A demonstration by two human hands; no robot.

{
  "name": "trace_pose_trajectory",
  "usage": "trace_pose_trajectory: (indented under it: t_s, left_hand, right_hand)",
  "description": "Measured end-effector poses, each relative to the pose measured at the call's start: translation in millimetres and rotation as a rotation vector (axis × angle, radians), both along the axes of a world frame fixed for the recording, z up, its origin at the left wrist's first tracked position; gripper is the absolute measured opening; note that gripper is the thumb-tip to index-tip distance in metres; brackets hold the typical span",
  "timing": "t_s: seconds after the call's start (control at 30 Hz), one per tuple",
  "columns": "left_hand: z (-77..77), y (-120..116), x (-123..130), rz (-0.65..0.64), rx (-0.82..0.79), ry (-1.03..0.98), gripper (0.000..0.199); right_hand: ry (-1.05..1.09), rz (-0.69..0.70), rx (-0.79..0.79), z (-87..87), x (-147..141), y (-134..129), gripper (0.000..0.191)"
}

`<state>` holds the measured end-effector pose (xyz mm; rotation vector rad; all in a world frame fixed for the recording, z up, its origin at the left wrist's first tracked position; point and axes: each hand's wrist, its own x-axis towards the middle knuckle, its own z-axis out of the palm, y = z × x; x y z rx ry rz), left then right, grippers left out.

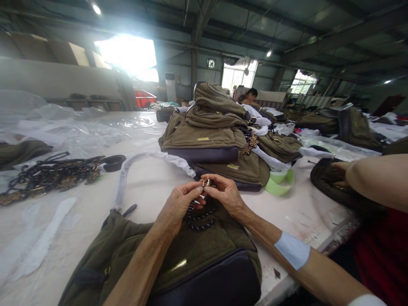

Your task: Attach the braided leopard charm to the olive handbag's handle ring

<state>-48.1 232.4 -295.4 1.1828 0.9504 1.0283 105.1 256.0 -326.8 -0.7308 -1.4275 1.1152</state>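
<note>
The fingertips of my left hand (183,199) and my right hand (227,195) meet, pinching a small gold-coloured metal fitting (207,182) between them. From it a black cord with white flecks (200,227) hangs in a loop against an olive corduroy bag (210,250). This bag lies right in front of me, below both forearms, with a dark smooth base panel and a small gold plate. Its strap (119,187), wrapped in white, arches up on the left. My fingers partly hide the fitting, so its exact kind does not show.
Olive bags are piled ahead (207,131), with a lime-green curved piece (280,182) beside them. Tangled black cords with leopard-pattern pieces (60,174) lie left, near clear plastic sheets (79,131). At right, a co-worker's arm (379,178) reaches onto a dark bag (331,182). Another person sits farther back.
</note>
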Motion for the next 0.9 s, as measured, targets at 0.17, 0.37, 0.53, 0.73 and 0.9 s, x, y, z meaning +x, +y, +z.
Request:
trace_pose_trajectory:
  t_s: [0.17, 0.37, 0.53, 0.73, 0.9]
  left_hand:
    - [0.2, -1.5, 1.7, 0.006, 0.002, -0.008, 0.035]
    - [0.4, -3.8, 2.6, 0.02, -0.033, -0.054, 0.034]
    - [0.1, -2.6, 1.9, 0.033, -0.099, -0.146, 0.033]
    - [1.3, -1.3, 1.3, 0.052, -0.104, -0.106, 0.038]
    - [1.3, -3.2, 2.0, 0.036, -0.063, -0.045, 0.039]
  right_hand:
    - [0.018, -0.044, 0.007, 1.5, 2.0, 3.8, 0.032]
    - [-0.029, -0.069, -0.025, 4.2, 6.5, 6.3, 0.036]
    - [-0.108, -0.064, 0.052, 3.5, 6.0, 8.2, 0.031]
    - [-0.176, -0.118, 0.128, 5.1, 5.1, 7.4, 0.027]
    - [-0.108, -0.101, -0.019, 9.2, 5.0, 1.6, 0.032]
